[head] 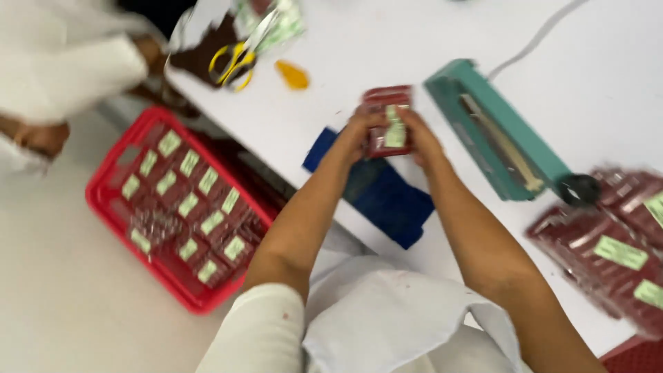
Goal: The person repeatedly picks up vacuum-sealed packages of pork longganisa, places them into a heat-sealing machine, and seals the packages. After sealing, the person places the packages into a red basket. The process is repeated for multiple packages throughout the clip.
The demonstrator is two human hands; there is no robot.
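Observation:
Both my hands hold one small clear packet point(388, 121) of dark red contents with a pale green label, above the white table point(387, 48). My left hand point(358, 135) grips its left edge and my right hand point(420, 138) grips its right edge. The packet is just left of a teal heat sealer point(494, 131), whose black knob points to the right. A blue cloth point(387, 193) lies on the table under my wrists. The frame is blurred.
A red crate point(110, 200) on the floor at left holds several labelled packets. A pile of similar packets point(615, 249) lies at the table's right. Yellow-handled scissors point(235, 62) and an orange piece point(293, 74) lie at the far edge. Another person in white point(62, 62) is at top left.

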